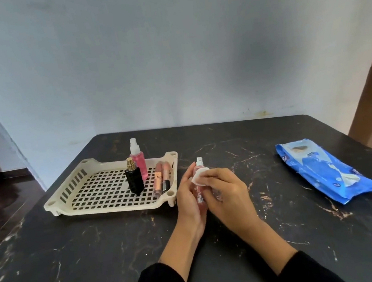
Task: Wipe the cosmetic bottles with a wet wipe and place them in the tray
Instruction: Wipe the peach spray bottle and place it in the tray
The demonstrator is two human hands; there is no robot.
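We get soft, even daylight here, a broad grey shadow smudging the pale blue painted wall [262,64] (wide-angle bending at the edges), and the dark marbled tabletop [77,255] stays glare-free.

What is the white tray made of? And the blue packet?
The tray looks like hard cream plastic: moulded grid holes, slotted walls, a dull sheen. The blue packet seems thin soft plastic film: it is glossy, wrinkled and crimped at its end.
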